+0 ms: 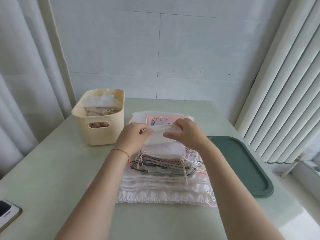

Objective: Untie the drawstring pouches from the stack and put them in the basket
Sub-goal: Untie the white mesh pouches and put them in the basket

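Observation:
A stack of drawstring pouches (164, 181) in white, pink and grey lies in the middle of the table, cords hanging at its sides. Above its far part I hold a white pouch (160, 135). My left hand (134, 138) pinches its left end and my right hand (187, 132) pinches its right end at the gathered top. A cream plastic basket (102, 134) stands to the left of the stack and holds several white pouches.
A dark green tray (242, 165) lies on the table to the right of the stack. A phone (7, 216) sits at the near left edge. Curtains hang on the left, a radiator stands on the right, and a wall is behind the table.

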The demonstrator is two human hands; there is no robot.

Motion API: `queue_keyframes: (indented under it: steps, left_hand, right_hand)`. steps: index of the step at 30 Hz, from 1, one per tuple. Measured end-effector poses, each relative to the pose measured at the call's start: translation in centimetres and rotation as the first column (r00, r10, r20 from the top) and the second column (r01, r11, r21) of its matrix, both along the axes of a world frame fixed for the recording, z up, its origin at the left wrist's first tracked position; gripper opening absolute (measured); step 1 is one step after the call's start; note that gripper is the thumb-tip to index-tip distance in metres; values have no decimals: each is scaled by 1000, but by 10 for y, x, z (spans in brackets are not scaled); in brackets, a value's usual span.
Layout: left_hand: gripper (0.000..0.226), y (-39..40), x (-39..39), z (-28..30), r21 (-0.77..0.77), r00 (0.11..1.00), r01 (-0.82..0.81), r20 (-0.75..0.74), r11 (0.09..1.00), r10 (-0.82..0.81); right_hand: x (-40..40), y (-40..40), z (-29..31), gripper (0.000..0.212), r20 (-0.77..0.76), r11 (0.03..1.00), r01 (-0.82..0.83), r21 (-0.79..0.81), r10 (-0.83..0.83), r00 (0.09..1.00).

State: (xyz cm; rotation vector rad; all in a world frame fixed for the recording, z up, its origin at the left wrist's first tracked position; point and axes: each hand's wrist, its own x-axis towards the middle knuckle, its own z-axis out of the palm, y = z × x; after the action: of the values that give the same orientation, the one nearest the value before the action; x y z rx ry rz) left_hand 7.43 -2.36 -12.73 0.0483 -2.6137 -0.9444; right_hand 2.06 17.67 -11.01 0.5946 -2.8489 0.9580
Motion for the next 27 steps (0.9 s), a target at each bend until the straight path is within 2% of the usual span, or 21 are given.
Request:
queue_keyframes:
  steps: [4, 7, 10, 13, 14, 16, 18, 20, 23, 25, 27]
  left_hand:
    - [20, -8, -5, -7, -20, 999, -45, 18, 999, 45]
    - [16, -9, -8, -12, -29, 996, -49, 68, 998, 51]
    - [21, -9, -8, -13, -24, 990, -42, 130, 999, 45]
    - [10, -13, -6, -12, -71, 989, -54, 131, 996, 63]
    - [15, -15, -6, -12, -70, 990, -55, 126, 996, 63]
    - [25, -19, -5, -12, 9, 989, -40, 143, 999, 38]
    - [27, -21, -3, -11, 192, 986, -12, 163, 981, -20]
    - [26, -21, -3, -11, 371, 983, -31, 179, 928, -39]
    - [30, -24, -8, -13, 570, 971, -145, 240, 809, 5]
    - [32, -29, -10, -16, 578, 962, -227, 259, 784, 87]
    - [30, -30, -8, -17, 488, 956, -283, 216, 826, 200]
  right_hand:
    - [-3, 4, -7, 24, -56, 999, 24, -47, -27, 998]
    - [-2, 6, -10, 22, -24, 998, 13, -56, -14, 1000]
    - [-3, 11, -10, 18, 5, 994, 14, -107, -13, 1000]
    - [-5, 14, -9, 17, 9, 986, 28, -167, -27, 1000]
    - [-6, 16, -8, 17, 11, 982, 45, -186, -44, 999]
    - [-9, 21, -9, 22, 13, 975, 86, -203, -85, 996]
    - [-13, 27, -9, 30, 27, 972, 116, -204, -113, 993]
    - [-16, 32, -9, 38, 58, 969, 125, -214, -116, 992]
    - [-19, 36, -12, 43, 126, 944, 195, -268, -166, 978]
    - [-24, 39, -16, 44, 110, 899, 328, -289, -309, 945]
    - [-25, 43, -19, 36, 124, 823, 433, -368, -418, 900]
